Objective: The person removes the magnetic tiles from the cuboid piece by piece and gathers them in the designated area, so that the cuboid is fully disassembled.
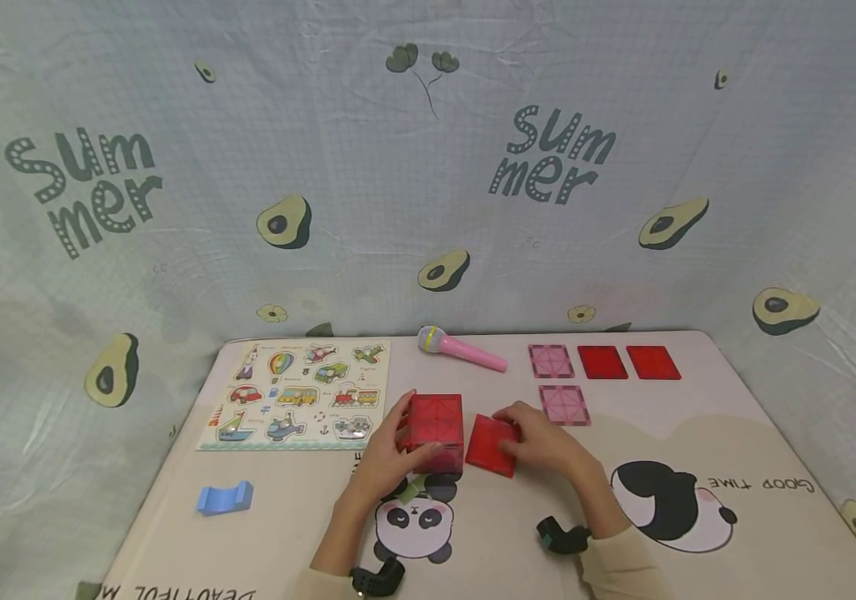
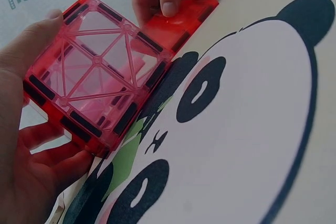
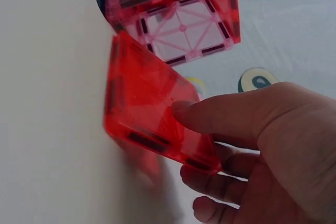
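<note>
A cube of translucent red magnetic tiles (image 1: pixel 436 427) stands on the panda mat at the table's middle. My left hand (image 1: pixel 407 443) grips it from the left, thumb on one side and fingers under the other (image 2: pixel 37 145). In the left wrist view the cube (image 2: pixel 97 77) fills the upper left. My right hand (image 1: pixel 515 433) pinches a loose red square tile (image 1: pixel 491 446), thumb on top and fingers beneath, and holds it tilted with one edge against the cube's right side. In the right wrist view the tile (image 3: pixel 149 108) leans on the mat just below the cube (image 3: pixel 178 14).
Two pink tiles (image 1: pixel 551 361) (image 1: pixel 564 404) and two red tiles (image 1: pixel 603 362) (image 1: pixel 653 362) lie flat at the back right. A pink toy microphone (image 1: pixel 463 349) lies behind the cube. A vehicle puzzle board (image 1: pixel 296 393) is at the left, a blue block (image 1: pixel 225 497) near the front left.
</note>
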Available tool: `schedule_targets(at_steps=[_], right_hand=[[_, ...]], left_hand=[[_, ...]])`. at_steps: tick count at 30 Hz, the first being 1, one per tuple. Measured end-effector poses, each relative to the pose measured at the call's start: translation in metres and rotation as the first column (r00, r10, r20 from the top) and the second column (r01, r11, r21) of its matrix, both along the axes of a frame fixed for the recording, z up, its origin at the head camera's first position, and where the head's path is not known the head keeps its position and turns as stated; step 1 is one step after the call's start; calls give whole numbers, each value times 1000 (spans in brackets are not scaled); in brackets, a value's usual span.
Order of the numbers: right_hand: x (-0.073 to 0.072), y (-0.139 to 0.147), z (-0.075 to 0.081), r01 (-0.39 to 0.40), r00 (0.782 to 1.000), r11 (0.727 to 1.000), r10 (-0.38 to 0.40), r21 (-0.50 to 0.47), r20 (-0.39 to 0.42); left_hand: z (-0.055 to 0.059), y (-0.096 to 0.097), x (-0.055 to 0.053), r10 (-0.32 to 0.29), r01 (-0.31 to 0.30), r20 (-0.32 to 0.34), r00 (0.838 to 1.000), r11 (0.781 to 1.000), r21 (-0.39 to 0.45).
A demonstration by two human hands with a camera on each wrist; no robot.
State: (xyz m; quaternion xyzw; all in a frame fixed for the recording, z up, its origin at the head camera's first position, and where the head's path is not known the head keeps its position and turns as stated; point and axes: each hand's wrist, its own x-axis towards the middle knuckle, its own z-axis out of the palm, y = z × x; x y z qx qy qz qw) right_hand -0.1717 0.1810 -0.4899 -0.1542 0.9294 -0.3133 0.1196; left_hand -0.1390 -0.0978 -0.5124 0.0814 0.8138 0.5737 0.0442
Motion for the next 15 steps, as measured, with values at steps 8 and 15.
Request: schedule_targets(at_steps=[8, 15], right_hand=[[-3, 12, 7, 1, 1000, 999, 0, -35, 31], [-5, 21, 9, 2, 999, 995, 4, -101, 52]], left_hand=[[0, 0, 1, 2, -3, 13, 1000, 1000, 11], [-1, 0, 0, -11, 11, -4, 1000, 999, 31]])
